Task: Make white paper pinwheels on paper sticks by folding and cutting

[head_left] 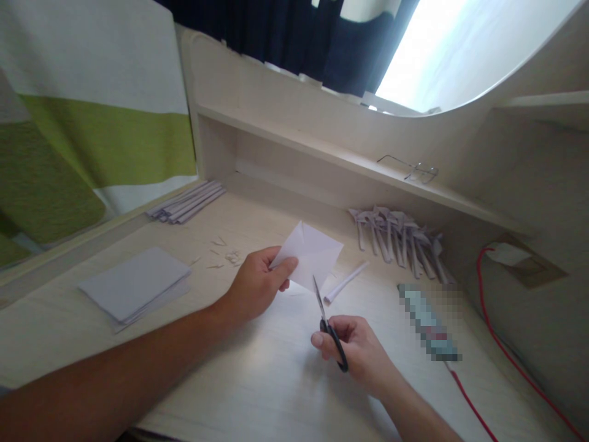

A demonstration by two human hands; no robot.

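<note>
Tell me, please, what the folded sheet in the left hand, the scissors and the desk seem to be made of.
Folded sheet: thin white paper, matte, with sharp creases. Scissors: grey blades, probably steel; black handles that look like plastic, faintly glossy. Desk: pale wood-look board with faint grain, likely laminate rather than solid wood; its smooth finish reflects some window light.

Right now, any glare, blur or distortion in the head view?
Head view: window blown out at top right; desk shows a soft sheen; shelf lines bow from wide-angle distortion; a pixelated patch hides one object; paper, scissors and both hands stay sharp.
</note>
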